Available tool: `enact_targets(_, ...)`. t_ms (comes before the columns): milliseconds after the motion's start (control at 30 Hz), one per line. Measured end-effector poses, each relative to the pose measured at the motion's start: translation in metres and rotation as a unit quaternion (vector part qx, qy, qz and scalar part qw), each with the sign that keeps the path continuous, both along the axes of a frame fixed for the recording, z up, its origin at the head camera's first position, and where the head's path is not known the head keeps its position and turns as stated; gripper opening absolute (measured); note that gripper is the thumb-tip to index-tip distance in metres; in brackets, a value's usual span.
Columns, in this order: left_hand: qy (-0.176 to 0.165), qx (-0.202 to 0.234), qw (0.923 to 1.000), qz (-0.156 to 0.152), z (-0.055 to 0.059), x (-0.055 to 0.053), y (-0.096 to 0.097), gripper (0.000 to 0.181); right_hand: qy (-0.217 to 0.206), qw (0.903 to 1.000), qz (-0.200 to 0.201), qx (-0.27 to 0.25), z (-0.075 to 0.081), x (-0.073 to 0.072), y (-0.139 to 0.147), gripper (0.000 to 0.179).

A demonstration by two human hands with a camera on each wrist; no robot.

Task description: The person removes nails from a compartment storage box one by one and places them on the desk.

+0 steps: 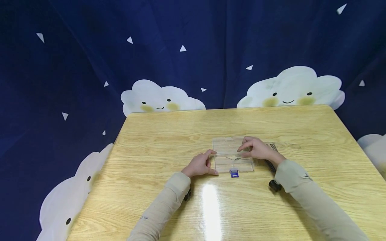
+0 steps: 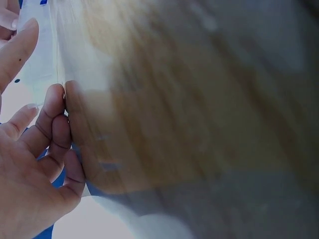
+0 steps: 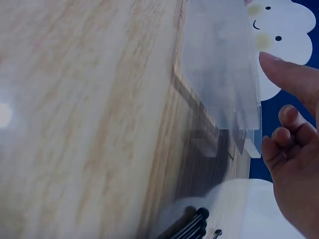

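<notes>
A clear plastic box [image 1: 223, 169] lies on the table with its lid [image 1: 226, 144] folded back and a blue latch [image 1: 234, 173] at its front. A few small dark thin pieces [image 1: 237, 158] lie inside it. My left hand [image 1: 199, 164] holds the box's left end, thumb at the front corner and a finger near the hinge line. Over the box's right side hovers my right hand [image 1: 256, 148], fingers bent and thumb apart from them. In the right wrist view, nothing shows between the fingertips of that hand [image 3: 296, 149].
Just right of the box lie several long, thin dark rods [image 1: 273, 146], partly behind the right wrist; their round black heads [image 3: 202, 214] show in the right wrist view. The wooden table [image 1: 156, 140] ends at a dark blue curtain [image 1: 169, 20] with cloud prints.
</notes>
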State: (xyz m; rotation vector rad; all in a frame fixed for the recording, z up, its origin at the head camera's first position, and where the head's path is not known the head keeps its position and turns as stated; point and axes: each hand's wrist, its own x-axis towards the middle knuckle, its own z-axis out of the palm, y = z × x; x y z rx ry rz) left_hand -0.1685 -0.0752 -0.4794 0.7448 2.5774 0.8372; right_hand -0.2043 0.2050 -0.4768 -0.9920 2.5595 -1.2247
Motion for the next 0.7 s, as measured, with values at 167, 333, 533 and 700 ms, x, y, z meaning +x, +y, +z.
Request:
enact_targets(167, 0.000, 0.000, 1.0000, 0.000, 0.001, 0.000, 0.001, 0.075, 0.002, 0.9990, 0.044, 0.008, -0.001, -0.006, -0.005, 0.015)
enact_targets(333, 0.000, 0.000, 1.0000, -0.001, 0.001, -0.001, 0.001, 0.076, -0.013, 0.9977, 0.065, 0.015, -0.002, -0.007, -0.009, 0.014)
enact_targets(533, -0.002, 0.001, 1.0000, 0.000, 0.001, -0.001, 0.001, 0.075, -0.021, 0.9967, 0.077, 0.015, -0.007, -0.006, -0.011, 0.015)
enact_targets(700, -0.003, 0.000, 1.0000, 0.002, 0.001, 0.000, 0.000, 0.075, -0.004, 0.9965, 0.081, 0.021, -0.010, -0.005, -0.012, 0.015)
